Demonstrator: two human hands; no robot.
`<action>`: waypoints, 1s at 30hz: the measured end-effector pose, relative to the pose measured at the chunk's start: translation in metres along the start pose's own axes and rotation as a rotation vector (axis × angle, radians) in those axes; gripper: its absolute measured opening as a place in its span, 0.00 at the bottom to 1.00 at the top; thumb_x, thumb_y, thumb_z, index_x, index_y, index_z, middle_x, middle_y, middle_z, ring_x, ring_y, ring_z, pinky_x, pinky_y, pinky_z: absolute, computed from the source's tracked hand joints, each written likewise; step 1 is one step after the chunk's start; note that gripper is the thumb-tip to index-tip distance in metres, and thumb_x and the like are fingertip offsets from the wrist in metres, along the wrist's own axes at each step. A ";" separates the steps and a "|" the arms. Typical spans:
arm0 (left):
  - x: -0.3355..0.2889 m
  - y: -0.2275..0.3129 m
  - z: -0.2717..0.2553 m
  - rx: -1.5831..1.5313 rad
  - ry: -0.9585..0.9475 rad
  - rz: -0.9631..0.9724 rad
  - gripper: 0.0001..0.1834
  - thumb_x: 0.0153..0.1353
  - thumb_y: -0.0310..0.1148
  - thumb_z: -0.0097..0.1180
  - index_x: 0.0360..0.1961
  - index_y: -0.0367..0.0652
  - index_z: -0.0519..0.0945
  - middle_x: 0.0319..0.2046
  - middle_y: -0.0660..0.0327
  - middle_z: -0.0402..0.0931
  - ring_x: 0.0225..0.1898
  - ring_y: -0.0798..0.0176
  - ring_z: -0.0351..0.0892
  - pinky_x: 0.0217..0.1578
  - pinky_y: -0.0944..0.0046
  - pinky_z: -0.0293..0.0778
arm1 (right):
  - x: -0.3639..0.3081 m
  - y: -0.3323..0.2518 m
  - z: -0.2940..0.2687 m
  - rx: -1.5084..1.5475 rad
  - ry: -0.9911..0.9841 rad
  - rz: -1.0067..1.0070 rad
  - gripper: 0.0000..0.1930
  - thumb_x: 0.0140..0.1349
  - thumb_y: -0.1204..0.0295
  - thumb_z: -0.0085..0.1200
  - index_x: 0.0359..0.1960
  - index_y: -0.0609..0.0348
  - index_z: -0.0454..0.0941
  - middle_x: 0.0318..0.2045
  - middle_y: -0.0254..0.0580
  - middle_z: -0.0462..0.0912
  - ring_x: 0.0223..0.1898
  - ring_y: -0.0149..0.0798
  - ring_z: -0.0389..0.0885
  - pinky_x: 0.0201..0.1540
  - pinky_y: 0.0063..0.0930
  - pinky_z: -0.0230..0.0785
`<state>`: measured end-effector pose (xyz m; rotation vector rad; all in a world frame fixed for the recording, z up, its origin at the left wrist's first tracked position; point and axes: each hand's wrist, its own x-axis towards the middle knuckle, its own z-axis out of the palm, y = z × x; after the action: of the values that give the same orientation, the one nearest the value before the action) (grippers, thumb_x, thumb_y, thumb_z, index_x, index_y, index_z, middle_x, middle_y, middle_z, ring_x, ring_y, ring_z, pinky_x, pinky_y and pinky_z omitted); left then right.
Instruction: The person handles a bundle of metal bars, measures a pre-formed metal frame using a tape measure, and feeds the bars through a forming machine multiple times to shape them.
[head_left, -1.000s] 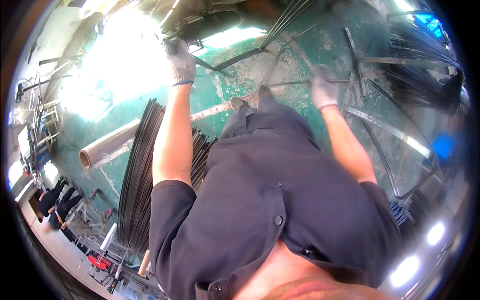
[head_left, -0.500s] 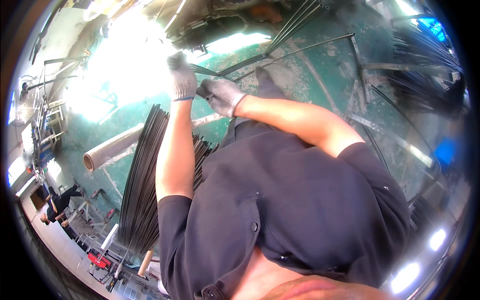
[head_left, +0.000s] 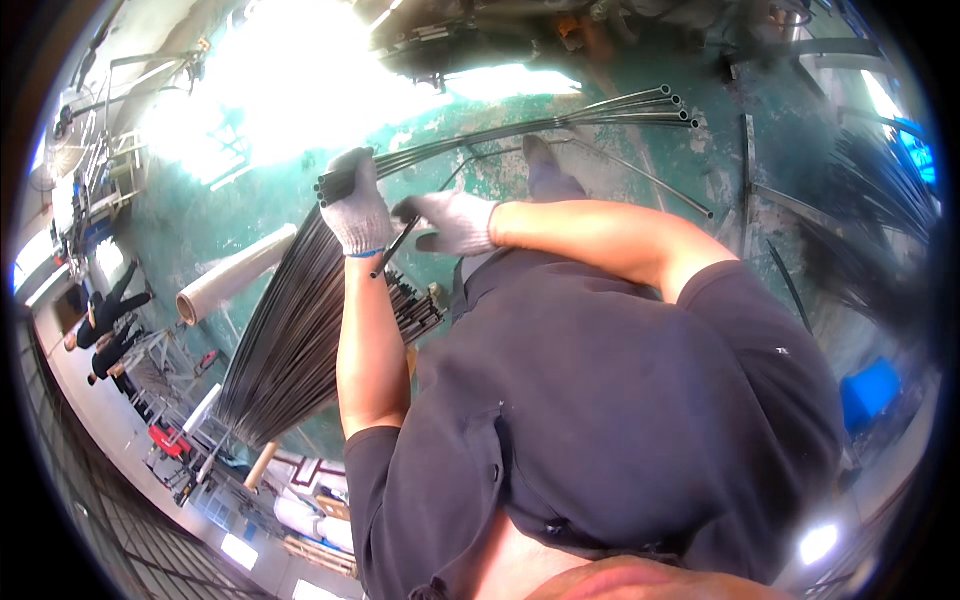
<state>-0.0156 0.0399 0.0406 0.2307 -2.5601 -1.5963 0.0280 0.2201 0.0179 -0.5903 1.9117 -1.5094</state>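
Left hand point(head_left: 358, 205) is gripping a tube bunch point(head_left: 500, 131); right hand point(head_left: 455, 222), fingers curled, seems to be holding a single bent tube point(head_left: 393, 249) just beside it. Rod pile point(head_left: 300, 340) is lying beyond left forearm. Likely gathering; next move calls for aligning ends. Versus half a second ago: bunch's far ends are pointing right, not up.

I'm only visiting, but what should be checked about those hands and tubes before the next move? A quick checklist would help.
1. Gloves on both hands: ok.
2. Left hand gripping the tube bundle: ok.
3. Bundle's far ends gathered together: not ok, they fan apart.
4. Right hand at a separate tube: ok.
5. Right hand's fingers firmly closed around that tube: cannot tell.
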 end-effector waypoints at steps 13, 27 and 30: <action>0.004 -0.004 0.006 0.038 0.030 0.033 0.08 0.70 0.30 0.63 0.42 0.36 0.89 0.38 0.53 0.90 0.42 0.60 0.88 0.47 0.62 0.80 | -0.256 0.149 -0.066 0.594 1.037 1.214 0.30 0.66 0.42 0.67 0.52 0.57 0.86 0.26 0.33 0.76 0.19 0.32 0.69 0.23 0.33 0.68; -0.002 -0.027 -0.016 0.267 -0.097 0.214 0.09 0.66 0.30 0.67 0.41 0.34 0.88 0.39 0.54 0.89 0.43 0.59 0.86 0.50 0.59 0.77 | -0.212 0.165 -0.096 -0.472 1.048 0.730 0.25 0.75 0.51 0.45 0.39 0.57 0.88 0.41 0.57 0.88 0.47 0.64 0.85 0.54 0.52 0.76; -0.002 -0.031 -0.019 0.245 -0.092 0.207 0.09 0.65 0.30 0.67 0.40 0.33 0.88 0.38 0.54 0.89 0.42 0.60 0.86 0.49 0.59 0.78 | -0.201 0.168 -0.094 -0.509 1.153 0.675 0.25 0.74 0.52 0.43 0.38 0.55 0.89 0.41 0.56 0.89 0.47 0.64 0.86 0.55 0.53 0.76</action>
<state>-0.0081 0.0098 0.0217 -0.0877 -2.7419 -1.2498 0.1084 0.4633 -0.0907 0.9071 2.9164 -0.9065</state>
